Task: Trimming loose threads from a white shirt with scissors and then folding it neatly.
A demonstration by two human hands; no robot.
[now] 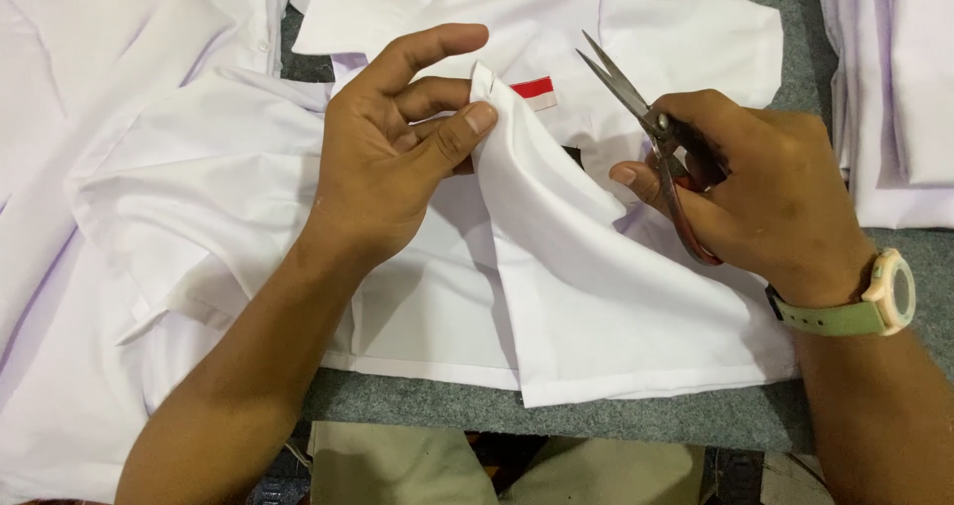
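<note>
White shirt (pixel 596 296) was laid flat on grey table (pixel 696 420), front panel folded up. L hand (pixel 397 157) was closed on the panel's top corner, thumb and fingers pinching it. R hand (pixel 765 197) was wrapped round snips (pixel 646 127); blades were slightly apart, clear of cloth. No cut or loose thread was seen; trimming judged not yet begun here. More shirts (pixel 894 87) were stacked at R.

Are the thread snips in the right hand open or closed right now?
Open: the snips' two blade tips stand apart, pointing up-left toward the white shirt, in the right hand's grip.
</note>
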